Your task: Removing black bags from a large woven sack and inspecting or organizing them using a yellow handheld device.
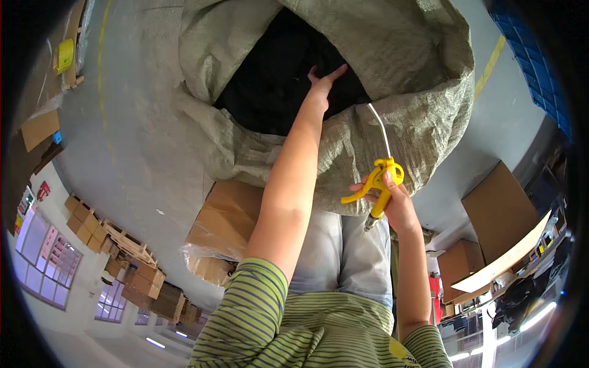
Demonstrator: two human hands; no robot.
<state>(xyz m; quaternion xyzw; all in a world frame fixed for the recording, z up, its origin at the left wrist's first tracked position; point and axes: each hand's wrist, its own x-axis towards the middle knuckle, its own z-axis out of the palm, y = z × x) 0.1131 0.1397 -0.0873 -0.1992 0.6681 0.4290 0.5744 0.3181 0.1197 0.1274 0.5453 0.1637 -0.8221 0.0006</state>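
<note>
A large grey-beige woven sack (399, 122) lies in front of me with its mouth spread wide. Dark black contents (270, 73) fill the opening, too dark to make out. My left hand (323, 81) reaches into the mouth over them, two digits visibly apart and the rest hidden. I see nothing clearly held there. In my right hand (399, 205), near the sack's front edge, is a yellow air blow gun (381, 184) with its trigger lever to the left. Its thin, bent white nozzle tube (383, 129) points up to the sack's rim, and a metal fitting (369, 223) shows below.
Under the sack's near left side stands a cardboard box (227, 214) with clear plastic. Cardboard sheets (500, 211) and a cluttered shelf are to the right. A blue plastic crate (534, 55) is at far right, and stacked boxes (86, 222) line the left wall.
</note>
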